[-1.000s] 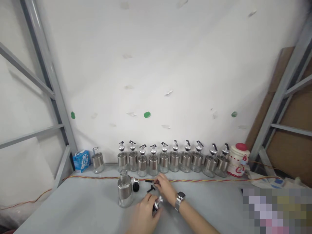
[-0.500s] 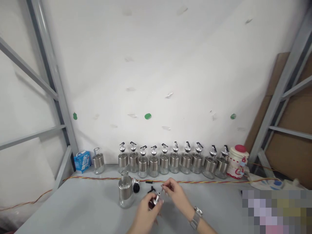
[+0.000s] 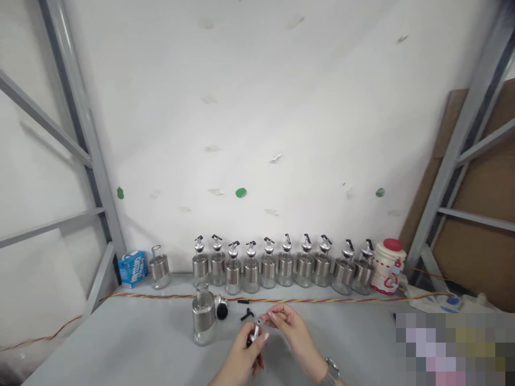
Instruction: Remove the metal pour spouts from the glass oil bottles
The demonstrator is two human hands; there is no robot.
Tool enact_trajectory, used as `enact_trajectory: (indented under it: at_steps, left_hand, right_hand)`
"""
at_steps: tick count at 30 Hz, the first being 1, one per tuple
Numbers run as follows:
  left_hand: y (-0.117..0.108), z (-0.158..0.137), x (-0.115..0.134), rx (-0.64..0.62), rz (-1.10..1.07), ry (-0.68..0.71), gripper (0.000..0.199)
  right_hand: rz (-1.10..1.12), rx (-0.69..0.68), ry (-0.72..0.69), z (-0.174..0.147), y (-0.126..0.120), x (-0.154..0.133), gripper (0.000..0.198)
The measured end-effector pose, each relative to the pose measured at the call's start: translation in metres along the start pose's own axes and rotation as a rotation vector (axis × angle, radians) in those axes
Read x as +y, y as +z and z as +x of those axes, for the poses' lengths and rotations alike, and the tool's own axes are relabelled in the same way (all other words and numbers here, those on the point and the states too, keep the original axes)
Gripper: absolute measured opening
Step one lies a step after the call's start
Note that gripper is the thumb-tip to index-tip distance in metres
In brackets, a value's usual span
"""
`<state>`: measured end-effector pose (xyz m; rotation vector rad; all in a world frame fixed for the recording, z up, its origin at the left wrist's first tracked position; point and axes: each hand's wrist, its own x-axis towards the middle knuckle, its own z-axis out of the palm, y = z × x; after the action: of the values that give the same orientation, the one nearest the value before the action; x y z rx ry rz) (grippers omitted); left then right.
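Observation:
My left hand (image 3: 239,353) is closed around a silver bottle pourer (image 3: 256,328), its narrow spout pointing up. My right hand (image 3: 294,333) pinches thumb and forefinger together right beside the spout tip; whatever sits between them is too small to make out. An uncapped glass bottle with a steel band (image 3: 204,316) stands upright to the left of my hands. Beside it lies another pourer with a black stopper (image 3: 222,309). Just beyond my left hand are a small black forked part (image 3: 247,314) and a short black piece (image 3: 243,302).
Along the wall stands a row of several bottles with pourers (image 3: 251,273). Further left are an uncapped bottle (image 3: 160,271) and a blue carton (image 3: 132,269). A red-lidded canister (image 3: 387,268) ends the row at right. A twisted red-yellow wire (image 3: 173,296) crosses the grey table (image 3: 120,332).
My right hand has come in closer to the spout tip, its fingers now right beside it. The left hand keeps hold of the pourer. The view has shifted slightly.

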<state>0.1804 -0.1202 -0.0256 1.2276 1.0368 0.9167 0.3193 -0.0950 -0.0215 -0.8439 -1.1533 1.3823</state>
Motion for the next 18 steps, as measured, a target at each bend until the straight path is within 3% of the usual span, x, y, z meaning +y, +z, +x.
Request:
enact_trajectory:
  at_steps: [9, 18]
  left_hand:
    - [0.0013, -0.0009, -0.002, -0.061, 0.016, -0.029, 0.047]
    - [0.002, -0.0072, 0.005, -0.034, 0.046, -0.067, 0.046]
  right_hand:
    - [-0.112, 0.015, -0.014, -0.0048, 0.0049, 0.0043, 0.027]
    - [-0.144, 0.057, -0.081, -0.004, 0.0041, 0.0033, 0.025]
